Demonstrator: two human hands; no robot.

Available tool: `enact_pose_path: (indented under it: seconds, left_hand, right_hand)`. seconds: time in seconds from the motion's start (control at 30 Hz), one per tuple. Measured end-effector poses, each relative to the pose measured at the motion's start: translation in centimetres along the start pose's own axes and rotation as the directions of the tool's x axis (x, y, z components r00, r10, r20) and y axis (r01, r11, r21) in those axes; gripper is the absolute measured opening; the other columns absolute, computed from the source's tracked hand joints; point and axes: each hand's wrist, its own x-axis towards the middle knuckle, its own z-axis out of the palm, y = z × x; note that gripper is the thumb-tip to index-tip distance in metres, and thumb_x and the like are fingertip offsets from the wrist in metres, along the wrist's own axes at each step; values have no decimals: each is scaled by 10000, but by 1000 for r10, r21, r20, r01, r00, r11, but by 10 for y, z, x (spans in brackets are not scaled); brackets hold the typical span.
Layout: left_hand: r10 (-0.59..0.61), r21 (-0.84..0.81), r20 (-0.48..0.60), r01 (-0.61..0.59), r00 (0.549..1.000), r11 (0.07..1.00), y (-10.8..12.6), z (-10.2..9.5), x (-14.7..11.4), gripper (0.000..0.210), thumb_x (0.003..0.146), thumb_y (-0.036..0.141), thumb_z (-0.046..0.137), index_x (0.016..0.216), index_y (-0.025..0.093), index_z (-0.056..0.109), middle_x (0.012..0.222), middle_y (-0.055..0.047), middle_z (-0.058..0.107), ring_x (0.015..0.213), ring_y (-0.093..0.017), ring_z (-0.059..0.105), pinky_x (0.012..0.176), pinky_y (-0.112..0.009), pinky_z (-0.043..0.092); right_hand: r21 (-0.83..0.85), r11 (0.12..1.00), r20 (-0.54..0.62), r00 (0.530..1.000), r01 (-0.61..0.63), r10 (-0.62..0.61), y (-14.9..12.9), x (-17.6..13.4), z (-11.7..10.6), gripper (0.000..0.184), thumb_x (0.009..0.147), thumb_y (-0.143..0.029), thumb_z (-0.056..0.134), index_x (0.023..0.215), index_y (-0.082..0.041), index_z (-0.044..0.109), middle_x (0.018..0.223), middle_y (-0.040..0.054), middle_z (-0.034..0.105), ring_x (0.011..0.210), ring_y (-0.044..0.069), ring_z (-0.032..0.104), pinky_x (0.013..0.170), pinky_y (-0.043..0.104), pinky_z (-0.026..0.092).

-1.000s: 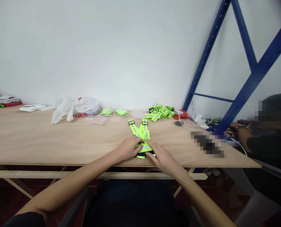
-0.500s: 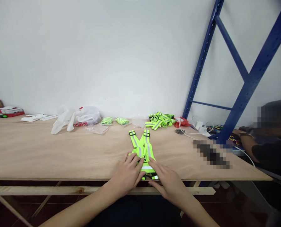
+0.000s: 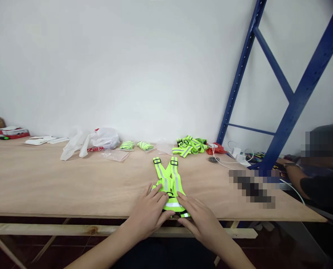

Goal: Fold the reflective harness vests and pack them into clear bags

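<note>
A reflective vest of neon yellow-green straps [image 3: 166, 175] with silver stripes and black buckles lies on the wooden table near its front edge. Its two shoulder straps point away from me, and the lower part is folded into a flat stack. My left hand [image 3: 151, 207] rests on the left side of that stack, fingers stretched out and thumb at the near edge. On the right side lies my right hand [image 3: 198, 215], fingers extended over the fabric and thumb apart. The hands cover both sides of the folded part.
Behind the vest are a pile of similar straps [image 3: 190, 145], two bagged vests [image 3: 126, 145], flat clear bags [image 3: 114, 154] and a white plastic bag [image 3: 105, 138]. A blue rack post [image 3: 284, 123], a cable [image 3: 225, 163] and a blurred dark object [image 3: 253, 188] stand right. Another person's arm [image 3: 295, 177] is beyond.
The view has tilted slightly. My left fingers have spread a little more over the vest, and both hands remain on it. The vest keeps its folded shape.
</note>
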Motion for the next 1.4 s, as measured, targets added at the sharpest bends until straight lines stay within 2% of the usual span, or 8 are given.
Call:
enact_pose_path:
  seconds: [0.27,0.4,0.53,0.7,0.9,1.07,1.2,1.4]
  left_hand:
    - [-50,-88,30,52,998,995,1,-6,7,307,1012,280,455,1300,253,557,1269,-85,669,1342,-278,499,1148,-570,346]
    - [-2,-108,42,6,999,994,0,-11,5,236,1011,348,479,1120,277,677,1236,-67,685,1352,-287,487,1163,-600,304]
    - [29,-107,44,-24,999,994,0,-18,1,390,906,529,622,1192,266,660,1339,-87,630,1421,-328,397,1189,-627,241]
    - [70,-85,71,-64,995,994,-2,-21,-1,385,892,418,675,1232,244,623,1336,-86,641,1425,-294,406,1216,-610,187]
    - [38,-92,69,-32,997,995,-5,-19,1,298,877,422,697,1106,235,662,1275,-78,688,1322,-277,528,1214,-604,201]
    - [39,-111,45,-34,998,993,-4,-21,1,281,888,421,685,1091,228,665,1272,-45,694,1354,-291,488,1221,-588,195]
    - [34,-132,82,-23,996,991,-4,-22,1,288,926,399,634,1142,208,640,1293,-71,677,1324,-297,516,1173,-507,338]
    - [-27,-160,193,58,981,985,-4,-24,6,263,978,349,542,1183,191,586,1208,-115,690,1095,-270,660,901,-362,522]
  right_hand:
    - [36,999,-10,1000,-13,13,6,-1,0,540,954,-292,573,1485,-285,476,1421,86,589,1258,247,610,1002,380,554]
    - [10,1000,-13,999,29,-29,8,-2,0,640,927,-295,617,1528,-326,396,1441,84,572,1256,256,610,1003,390,549]
    - [-25,999,0,999,45,-45,10,-3,1,633,927,-278,627,1521,-295,410,1450,113,561,1248,262,613,1006,412,543]
    - [-58,997,4,999,46,-46,10,-3,2,530,921,-276,638,1439,-245,527,1415,144,590,1222,273,627,986,432,555]
    - [-64,996,-34,998,58,-60,8,0,-1,520,916,-301,645,1423,-249,541,1398,139,602,1279,290,575,1016,473,535]
    - [-68,997,-54,997,43,-46,9,-1,-1,484,928,-313,624,1403,-241,561,1428,147,572,1314,301,543,1027,482,525]
    - [-45,999,-27,1000,7,-9,10,-3,3,487,946,-311,602,1422,-232,539,1390,144,609,1252,275,605,997,432,550]
    - [-11,1000,-10,1000,-1,1,13,3,1,456,946,-305,605,1393,-224,558,1338,128,652,1214,280,631,1008,458,537]
